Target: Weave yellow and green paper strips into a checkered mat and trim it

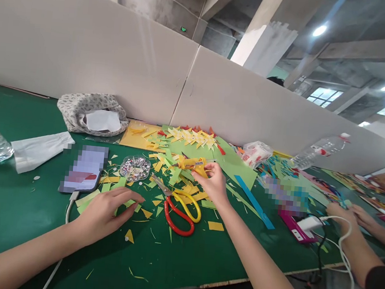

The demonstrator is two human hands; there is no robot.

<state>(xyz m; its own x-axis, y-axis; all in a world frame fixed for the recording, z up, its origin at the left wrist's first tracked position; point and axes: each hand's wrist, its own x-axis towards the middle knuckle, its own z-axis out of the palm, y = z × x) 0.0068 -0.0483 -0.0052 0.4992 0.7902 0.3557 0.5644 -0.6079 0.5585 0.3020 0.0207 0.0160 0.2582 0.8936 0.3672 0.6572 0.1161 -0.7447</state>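
My right hand point(215, 183) is closed around a small yellow glue gun point(188, 163), its tip towards the left above the paper scraps. The fingers hide part of its handle. My left hand point(106, 211) hovers low over the table, fingers stretched out and thumb apart, with nothing visible in it. Green paper strips point(87, 200) lie beneath and beside it. Between my hands rest scissors point(179, 211) with one red and one yellow handle, blades partly apart. A clear round box of googly eyes point(135, 168) sits behind my left hand. Yellow cut-paper shapes point(193, 137) lie on green paper farther back.
A phone point(86, 168) with a white cable lies at left, near a tissue point(42, 150) and a cloth bag point(90, 112). At right are a blue strip point(253, 202), a pink power strip point(296, 227), a bottle point(321, 151) and another person's hands point(345, 216). A white partition point(135, 62) stands behind.
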